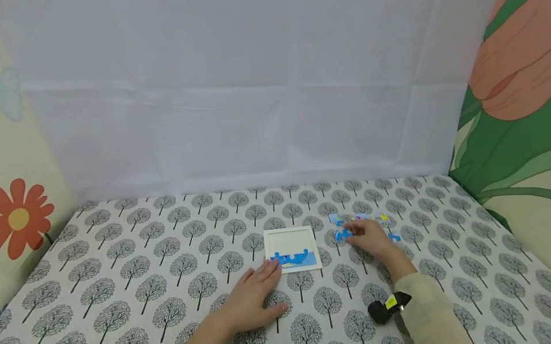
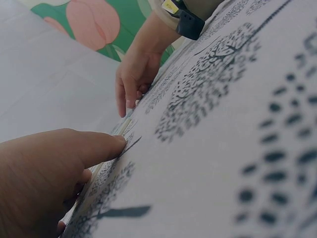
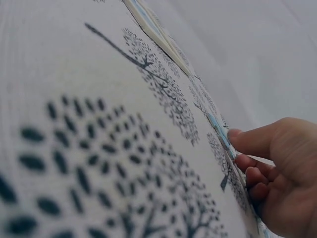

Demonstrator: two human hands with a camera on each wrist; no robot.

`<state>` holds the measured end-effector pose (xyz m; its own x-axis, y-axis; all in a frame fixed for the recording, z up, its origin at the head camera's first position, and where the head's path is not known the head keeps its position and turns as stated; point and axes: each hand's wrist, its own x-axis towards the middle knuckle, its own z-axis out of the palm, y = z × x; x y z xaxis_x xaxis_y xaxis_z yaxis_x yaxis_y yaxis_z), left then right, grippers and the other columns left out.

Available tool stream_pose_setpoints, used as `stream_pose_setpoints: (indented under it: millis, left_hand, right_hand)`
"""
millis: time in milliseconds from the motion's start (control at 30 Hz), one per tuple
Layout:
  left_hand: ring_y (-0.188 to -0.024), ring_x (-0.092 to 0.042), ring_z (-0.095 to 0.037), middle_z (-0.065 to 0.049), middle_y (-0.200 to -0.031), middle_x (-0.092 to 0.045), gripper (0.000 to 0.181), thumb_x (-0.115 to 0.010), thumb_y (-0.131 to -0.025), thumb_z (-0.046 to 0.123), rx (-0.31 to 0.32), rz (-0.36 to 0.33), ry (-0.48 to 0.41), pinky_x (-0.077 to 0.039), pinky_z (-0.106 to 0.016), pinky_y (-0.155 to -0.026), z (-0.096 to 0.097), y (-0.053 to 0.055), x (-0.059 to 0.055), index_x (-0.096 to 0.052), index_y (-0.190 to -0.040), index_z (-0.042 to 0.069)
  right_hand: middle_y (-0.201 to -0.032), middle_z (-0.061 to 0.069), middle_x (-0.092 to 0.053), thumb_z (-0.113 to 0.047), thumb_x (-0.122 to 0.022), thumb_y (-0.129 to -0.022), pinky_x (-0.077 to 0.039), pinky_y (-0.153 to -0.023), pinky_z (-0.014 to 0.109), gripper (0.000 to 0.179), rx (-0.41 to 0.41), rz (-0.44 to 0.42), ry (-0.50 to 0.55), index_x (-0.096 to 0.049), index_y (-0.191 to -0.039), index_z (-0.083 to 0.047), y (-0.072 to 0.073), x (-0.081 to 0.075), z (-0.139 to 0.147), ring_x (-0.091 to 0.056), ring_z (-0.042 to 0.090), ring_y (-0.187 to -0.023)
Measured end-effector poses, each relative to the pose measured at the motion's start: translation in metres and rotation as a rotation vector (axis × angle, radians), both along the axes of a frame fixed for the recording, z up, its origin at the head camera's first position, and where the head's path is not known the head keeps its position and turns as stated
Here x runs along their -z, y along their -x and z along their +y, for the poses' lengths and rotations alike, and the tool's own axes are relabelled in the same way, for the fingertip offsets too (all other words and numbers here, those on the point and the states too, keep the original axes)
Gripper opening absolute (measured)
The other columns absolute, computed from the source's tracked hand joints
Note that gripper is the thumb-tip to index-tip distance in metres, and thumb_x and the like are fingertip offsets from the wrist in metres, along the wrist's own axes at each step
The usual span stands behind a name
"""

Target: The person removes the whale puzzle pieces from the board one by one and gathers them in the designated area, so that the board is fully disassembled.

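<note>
Tree-print cloth (image 1: 163, 268) covers the surface. Nearest: L hand (image 1: 250, 300), fingers straight, gripping nothing, fingertips at near-left corner of white frame (image 1: 289, 230) w/ blue puzzle section (image 1: 294, 260) along its near edge. Just R of frame, R hand (image 1: 370, 236) pinches blue pc (image 1: 343, 234); R-wrist view adds curled fingers, hidden in head view. Loose pcs (image 1: 383, 218) nearby; white sheet (image 1: 243, 83) at back.

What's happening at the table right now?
A person is handling a small jigsaw. The left hand rests its fingers on the white frame at the near left corner; blue pieces lie along its near side. The right hand pinches another blue piece right of the frame, with loose pieces around it.
</note>
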<state>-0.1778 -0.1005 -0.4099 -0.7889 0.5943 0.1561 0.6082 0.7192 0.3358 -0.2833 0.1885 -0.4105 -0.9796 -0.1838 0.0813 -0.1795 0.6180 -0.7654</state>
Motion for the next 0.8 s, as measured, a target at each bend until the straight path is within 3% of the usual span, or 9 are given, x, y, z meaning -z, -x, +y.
stream_pose_setpoints:
  millis: [200,467,567,800]
  left_hand:
    - [-0.124,-0.02,-0.031,-0.017,-0.137,-0.025,0.069,-0.052,-0.082,0.041,0.008,-0.002,-0.009,-0.016,-0.05,-0.097,0.0,0.001,0.001,-0.033,-0.13,-0.005]
    - [-0.125,-0.02,-0.03,-0.017,-0.137,-0.025,0.069,-0.051,-0.082,0.042,0.01,-0.014,-0.01,-0.016,-0.05,-0.097,0.001,0.0,0.001,-0.033,-0.13,-0.005]
    - [-0.124,-0.021,-0.031,-0.017,-0.136,-0.026,0.069,-0.052,-0.082,0.041,0.01,-0.005,-0.015,-0.016,-0.05,-0.097,0.001,0.001,0.001,-0.034,-0.129,-0.006]
    - [-0.123,-0.026,-0.03,-0.017,-0.133,-0.031,0.065,-0.055,-0.081,0.037,-0.018,0.023,-0.04,-0.019,-0.05,-0.096,0.002,0.003,0.002,-0.039,-0.126,-0.006]
  right_hand:
    - [-0.077,0.005,-0.051,-0.004,-0.061,-0.079,-0.041,-0.057,0.027,0.028,0.055,-0.018,0.081,-0.058,-0.106,0.003,0.0,-0.001,0.0,-0.047,0.017,-0.068]
    - [-0.088,0.007,-0.052,-0.015,-0.058,-0.083,-0.042,-0.058,0.027,0.028,0.181,-0.082,0.134,-0.058,-0.109,-0.005,0.004,-0.002,-0.002,-0.048,0.018,-0.074]
    - [-0.089,0.007,-0.053,-0.016,-0.058,-0.083,-0.044,-0.06,0.028,0.029,0.164,-0.072,0.155,-0.058,-0.11,-0.005,0.003,-0.006,-0.005,-0.05,0.018,-0.077]
    - [-0.084,0.006,-0.056,-0.012,-0.058,-0.083,-0.043,-0.06,0.03,0.027,0.024,-0.007,0.146,-0.058,-0.106,0.002,-0.003,-0.016,-0.018,-0.05,0.019,-0.074]
